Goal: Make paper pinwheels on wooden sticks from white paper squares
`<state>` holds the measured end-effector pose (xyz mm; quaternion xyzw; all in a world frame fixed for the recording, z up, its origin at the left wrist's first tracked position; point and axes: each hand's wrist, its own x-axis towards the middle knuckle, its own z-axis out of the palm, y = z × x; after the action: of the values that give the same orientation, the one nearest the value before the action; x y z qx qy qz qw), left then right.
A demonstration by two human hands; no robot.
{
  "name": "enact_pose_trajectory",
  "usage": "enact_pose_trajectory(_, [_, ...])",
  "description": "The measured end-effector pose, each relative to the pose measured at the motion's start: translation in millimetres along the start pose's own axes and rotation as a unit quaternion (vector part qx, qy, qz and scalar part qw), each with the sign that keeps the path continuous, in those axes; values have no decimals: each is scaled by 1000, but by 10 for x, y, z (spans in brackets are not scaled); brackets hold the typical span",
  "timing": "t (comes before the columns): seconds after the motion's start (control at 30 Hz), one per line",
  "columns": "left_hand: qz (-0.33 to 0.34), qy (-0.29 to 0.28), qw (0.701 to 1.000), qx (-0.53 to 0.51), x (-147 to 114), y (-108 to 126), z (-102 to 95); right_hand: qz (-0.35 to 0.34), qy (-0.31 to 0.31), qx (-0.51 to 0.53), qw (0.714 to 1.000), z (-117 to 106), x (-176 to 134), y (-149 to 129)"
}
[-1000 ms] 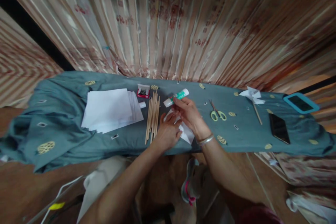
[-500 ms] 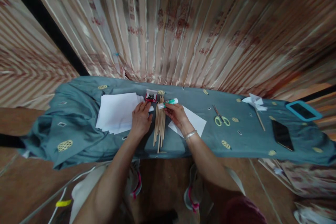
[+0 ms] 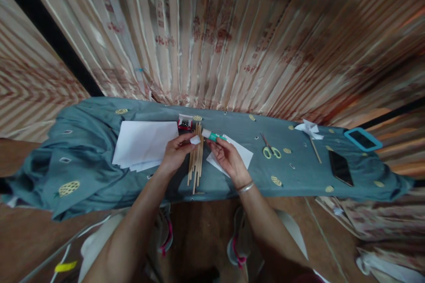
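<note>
Glue stick (image 3: pixel 214 136), pinched in the right hand (image 3: pixel 229 155) over the cloth (image 3: pixel 308 177), near the white cap (image 3: pixel 195 139) clamped by the left hand (image 3: pixel 174 154), looks light, stiff and smooth, so its barrel is probably best gripped around the middle.

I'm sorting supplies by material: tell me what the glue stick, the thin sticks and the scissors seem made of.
Glue stick: probably plastic, its tube smooth, white and green. Thin sticks: likely unpainted wood, matte, from their pale tan colour. Scissors: handles seemingly plastic, evenly yellow-green; blades probably metal, being slim, finish unclear.
</note>
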<state>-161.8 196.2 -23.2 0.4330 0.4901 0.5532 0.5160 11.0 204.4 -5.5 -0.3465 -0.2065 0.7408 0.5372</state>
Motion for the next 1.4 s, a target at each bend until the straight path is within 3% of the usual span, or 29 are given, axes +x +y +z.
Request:
enact_pose_trajectory(0.1, [-50, -23, 987, -151, -68, 79, 42, 5, 2, 5, 1000, -6, -53, -2])
enact_pose_trajectory(0.23, [-77, -31, 973, -217, -100, 161, 32, -1, 9, 0, 1000, -13, -77, 57])
enact_pose_trajectory(0.67, [-78, -27, 971, -224, -118, 147, -57, -31, -10, -25, 999, 5, -134, 110])
enact_pose_trajectory(1.03, [-69, -23, 975, -212, -119, 136, -75, -2, -12, -43, 999, -13, -123, 113])
enact_pose_trajectory(1.4, [-111, -12, 964, -241, -134, 205, -33, 28, 8, 28, 999, -21, -120, 88])
